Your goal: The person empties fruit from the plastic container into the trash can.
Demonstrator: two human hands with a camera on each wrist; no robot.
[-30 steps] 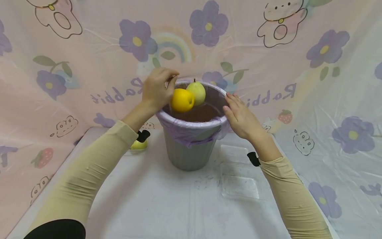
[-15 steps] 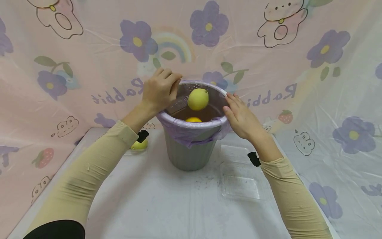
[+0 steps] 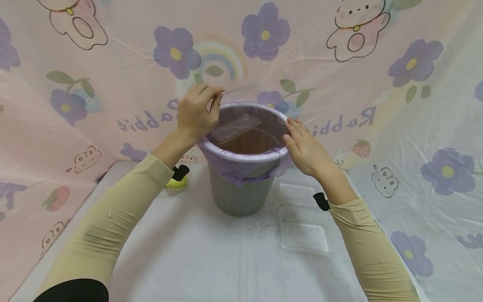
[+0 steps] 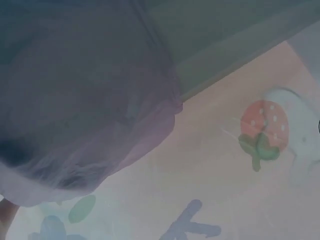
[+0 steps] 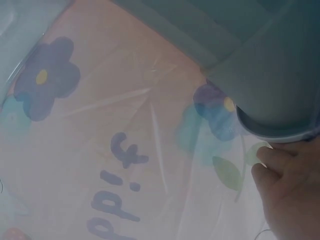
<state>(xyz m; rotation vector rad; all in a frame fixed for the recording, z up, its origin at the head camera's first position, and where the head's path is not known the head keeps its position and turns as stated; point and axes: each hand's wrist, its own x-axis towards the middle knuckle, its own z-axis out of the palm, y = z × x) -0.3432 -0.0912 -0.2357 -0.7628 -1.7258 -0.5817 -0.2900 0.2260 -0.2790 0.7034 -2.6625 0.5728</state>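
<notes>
A grey trash bin [image 3: 240, 199] stands upright on the table, its rim covered by a purple bag liner [image 3: 237, 172]. Over the bin's left side, my left hand [image 3: 198, 111] pinches a clear plastic container [image 3: 241, 133], tilted into the opening; its outline is faint. No fruit shows inside the bin from here. My right hand [image 3: 307, 151] rests on the right part of the rim with its fingers straight. In the right wrist view, the fingers [image 5: 275, 160] touch the rim's edge. The left wrist view has mostly the liner [image 4: 150, 135] and the bin wall [image 4: 220, 45].
Clear plastic trays [image 3: 305, 235] lie on the table right of the bin. Left of it, partly behind my left wrist, a yellow-green fruit [image 3: 177, 183] sits in a clear container. A patterned curtain [image 3: 124, 84] surrounds the table [image 3: 211, 260].
The orange and the pear have fallen from the tilted clear container into the bin and out of sight. Both hands have stayed nearly in place.
</notes>
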